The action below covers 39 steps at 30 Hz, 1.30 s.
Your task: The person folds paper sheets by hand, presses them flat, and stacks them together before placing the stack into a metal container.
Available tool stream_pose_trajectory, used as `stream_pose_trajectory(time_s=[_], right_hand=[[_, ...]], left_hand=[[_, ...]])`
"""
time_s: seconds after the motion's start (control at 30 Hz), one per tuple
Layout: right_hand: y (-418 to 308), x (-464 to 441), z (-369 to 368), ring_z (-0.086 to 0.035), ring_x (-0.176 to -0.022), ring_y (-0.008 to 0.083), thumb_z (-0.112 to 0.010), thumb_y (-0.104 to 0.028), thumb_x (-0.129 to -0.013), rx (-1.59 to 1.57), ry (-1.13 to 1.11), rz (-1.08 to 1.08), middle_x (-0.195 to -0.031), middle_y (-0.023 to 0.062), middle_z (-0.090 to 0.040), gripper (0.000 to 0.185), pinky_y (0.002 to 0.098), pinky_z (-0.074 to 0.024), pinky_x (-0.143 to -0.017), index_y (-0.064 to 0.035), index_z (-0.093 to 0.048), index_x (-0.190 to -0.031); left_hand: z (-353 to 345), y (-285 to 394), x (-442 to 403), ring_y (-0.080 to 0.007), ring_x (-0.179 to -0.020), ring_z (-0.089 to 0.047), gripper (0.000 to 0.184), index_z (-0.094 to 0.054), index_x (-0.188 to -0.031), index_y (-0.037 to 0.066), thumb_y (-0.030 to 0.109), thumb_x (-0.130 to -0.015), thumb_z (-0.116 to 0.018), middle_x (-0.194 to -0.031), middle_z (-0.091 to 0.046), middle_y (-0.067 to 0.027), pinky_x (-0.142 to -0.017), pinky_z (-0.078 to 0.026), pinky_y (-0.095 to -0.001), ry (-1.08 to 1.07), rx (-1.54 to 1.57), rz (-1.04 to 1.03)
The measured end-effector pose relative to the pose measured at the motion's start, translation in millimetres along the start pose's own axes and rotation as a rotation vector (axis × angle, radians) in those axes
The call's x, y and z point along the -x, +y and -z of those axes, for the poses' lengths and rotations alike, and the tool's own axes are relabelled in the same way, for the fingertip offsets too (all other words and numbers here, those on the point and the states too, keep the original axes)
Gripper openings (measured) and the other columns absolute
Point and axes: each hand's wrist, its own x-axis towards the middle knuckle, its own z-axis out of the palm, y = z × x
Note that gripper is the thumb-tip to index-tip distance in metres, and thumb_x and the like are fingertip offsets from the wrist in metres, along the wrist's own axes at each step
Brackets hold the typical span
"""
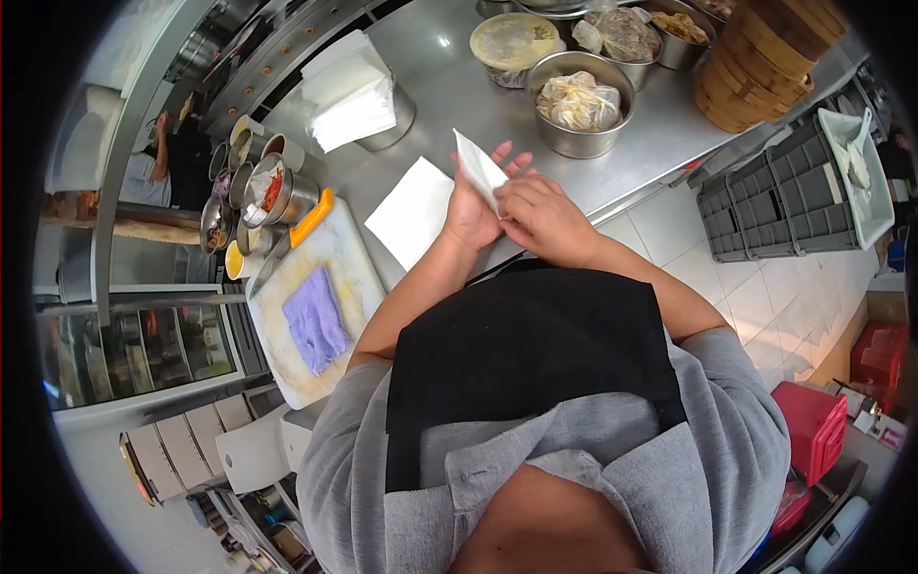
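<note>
My left hand (469, 210) supports a folded piece of white paper (476, 168) against its palm, its fingers partly spread behind it. My right hand (550, 218) is closed on the lower right edge of that paper, thumb and fingers pinched together. Both hands are above the steel counter, close to my black apron. Flat on the counter, just left of my left hand, lies a white paper sheet (413, 212). Farther back, a stack of white papers (352, 96) rests on a metal container (400, 122).
A cutting board (368, 244) at left carries a purple cloth (316, 320) and an orange-handled knife (312, 218). Behind are metal food containers (277, 196). A metal pot (580, 142) with bagged food, a lidded tub (516, 43) and bamboo steamers (751, 77) stand at the back right.
</note>
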Motion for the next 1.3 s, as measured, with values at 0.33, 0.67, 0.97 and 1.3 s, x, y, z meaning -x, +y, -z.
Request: stream_pose_trajectory(time_s=[0.33, 0.67, 0.97, 1.3], right_hand=[[-8.6, -18.0, -4.7, -0.055, -0.102, 0.035, -0.073, -0.013, -0.077, -0.251, 0.12, -0.071, -0.104, 0.0138, -0.056, 0.033, 0.0418, -0.0452, -0.09, -0.0036, -0.052, -0.102], [-8.2, -34.1, -17.3, -0.058, -0.092, 0.0246, -0.074, -0.015, -0.082, -0.515, 0.18, -0.245, -0.101, 0.0128, -0.055, 0.033, 0.0347, -0.0489, -0.081, -0.0003, -0.053, -0.101], [-0.6, -34.1, -24.9, -0.055, -0.081, 0.0167, -0.069, -0.019, -0.088, -0.763, 0.07, -0.449, -0.09, 0.0084, -0.056, 0.022, 0.0286, -0.0465, -0.072, 0.0009, -0.06, -0.091], [-8.0, -48.8, -33.2, -0.054, -0.065, 0.0123, -0.061, -0.018, -0.094, -0.852, -0.101, -0.588, -0.084, 0.0039, -0.059, 0.02, 0.0277, -0.0449, -0.059, 0.002, -0.061, -0.093]], left_hand=[[25.5, 8.5, -3.6, -0.0198, -0.085, -0.058, 0.014, -0.056, -0.099, 0.011, 0.024, -0.098, -0.05, -0.094, -0.059, -0.0048, -0.077, -0.051, -0.0334, 0.117, -0.076, -0.243], [24.8, 13.3, 5.7, -0.0234, -0.092, -0.06, 0.021, -0.058, -0.107, 0.005, 0.02, -0.095, -0.053, -0.099, -0.061, -0.0092, -0.078, -0.05, -0.0364, 0.183, -0.142, -0.25], [20.5, 14.1, 18.9, -0.0286, -0.095, -0.063, 0.028, -0.06, -0.11, -0.001, 0.023, -0.096, -0.051, -0.105, -0.063, -0.0149, -0.085, -0.054, -0.0404, 0.126, 0.006, -0.098], [45.0, 20.5, 37.1, -0.0261, -0.096, -0.063, 0.043, -0.059, -0.118, 0.006, 0.041, -0.097, -0.046, -0.107, -0.064, -0.0103, -0.078, -0.053, -0.0422, -0.06, 0.073, 0.038]])
